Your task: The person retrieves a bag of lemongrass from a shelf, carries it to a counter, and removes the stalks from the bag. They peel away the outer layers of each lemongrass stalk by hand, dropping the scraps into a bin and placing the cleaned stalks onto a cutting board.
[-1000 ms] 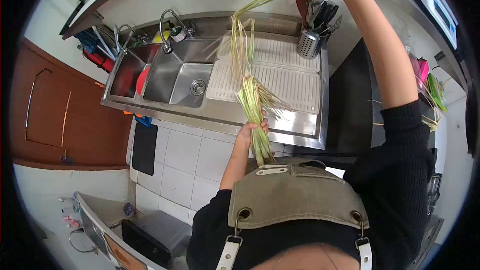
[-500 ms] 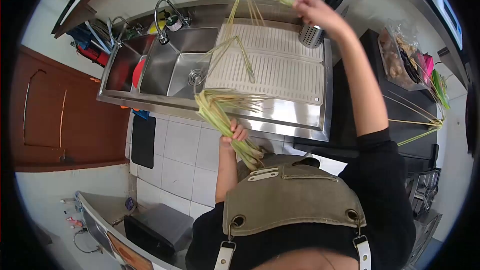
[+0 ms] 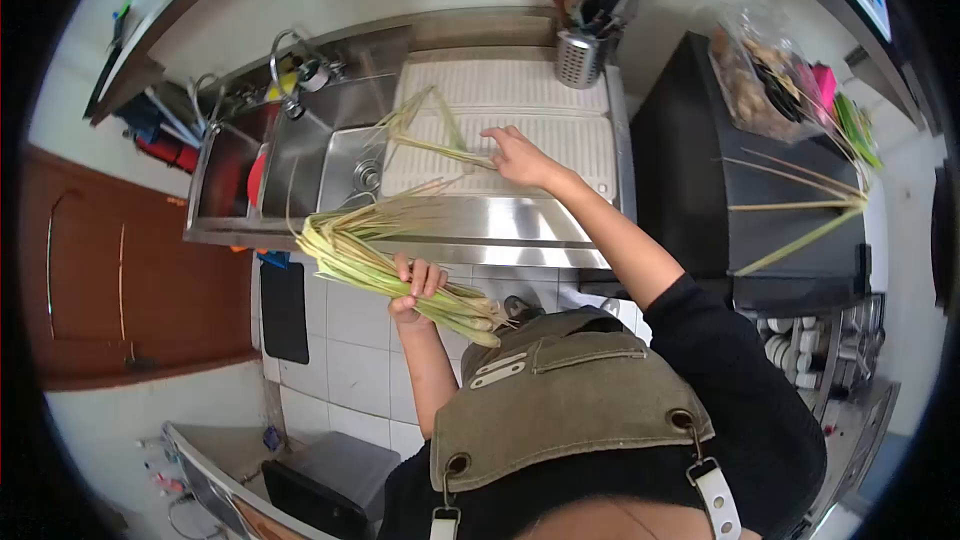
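1. Green-yellow stalks (image 3: pixel 350 258), brownish at wispy ends, were before the sink (image 3: pixel 295 158).
2. Left hand (image 3: pixel 418 290): fingers closed around them.
3. Right hand (image 3: pixel 524 158): index extended near loose leaves (image 3: pixel 440 149) right of the sink; grip unclear.

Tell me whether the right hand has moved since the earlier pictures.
Yes. Judged against the steel utensil holder, the right hand has come down from above and beside it to over the front ridged mat, nearer the person.

sink (image 3: pixel 299 165) left of mats (image 3: pixel 575 145) | utensil holder (image 3: pixel 580 60) rear right
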`<state>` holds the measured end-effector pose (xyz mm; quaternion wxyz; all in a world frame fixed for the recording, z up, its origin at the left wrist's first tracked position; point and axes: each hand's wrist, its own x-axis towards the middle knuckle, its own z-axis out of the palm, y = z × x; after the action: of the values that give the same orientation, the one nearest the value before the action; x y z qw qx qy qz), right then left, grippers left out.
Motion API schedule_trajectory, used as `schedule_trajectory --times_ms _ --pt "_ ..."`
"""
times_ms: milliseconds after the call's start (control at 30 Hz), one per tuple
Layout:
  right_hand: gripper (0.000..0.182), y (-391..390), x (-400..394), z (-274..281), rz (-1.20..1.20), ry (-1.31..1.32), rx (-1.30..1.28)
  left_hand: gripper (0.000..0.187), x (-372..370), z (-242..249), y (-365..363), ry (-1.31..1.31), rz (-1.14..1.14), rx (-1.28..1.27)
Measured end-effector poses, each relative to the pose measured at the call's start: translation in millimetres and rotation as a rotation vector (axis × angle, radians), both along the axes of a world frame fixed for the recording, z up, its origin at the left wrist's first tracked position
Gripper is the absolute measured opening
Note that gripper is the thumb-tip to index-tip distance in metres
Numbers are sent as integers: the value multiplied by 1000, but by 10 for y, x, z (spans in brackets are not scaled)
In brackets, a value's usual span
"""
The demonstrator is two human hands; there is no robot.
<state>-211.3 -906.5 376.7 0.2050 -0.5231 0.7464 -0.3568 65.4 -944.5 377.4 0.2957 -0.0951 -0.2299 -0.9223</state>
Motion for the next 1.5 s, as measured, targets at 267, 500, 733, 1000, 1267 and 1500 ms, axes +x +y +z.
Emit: schedule_trajectory --times_ms 267,500,733,1000,1267,1500 --pt "33 1841 260 1980 -38 142 -143 33 -659 352 165 432 -233 47" --pt "43 3727 -336 2782 -792 508 -431 32 -1134 615 642 590 -428 114" --pt "43 5161 -1409 2006 -757 616 52 33 -1383 827 1020 682 -519 48" --pt "44 4901 -1448 1917 -881 95 -84 32 -833 819 1223 502 -256 85" --pt "35 3549 -1480 2210 -238 438 153 30 328 571 1117 521 247 17" --pt "36 2044 -1029 2169 361 769 473 32 1383 430 1367 499 642 124"
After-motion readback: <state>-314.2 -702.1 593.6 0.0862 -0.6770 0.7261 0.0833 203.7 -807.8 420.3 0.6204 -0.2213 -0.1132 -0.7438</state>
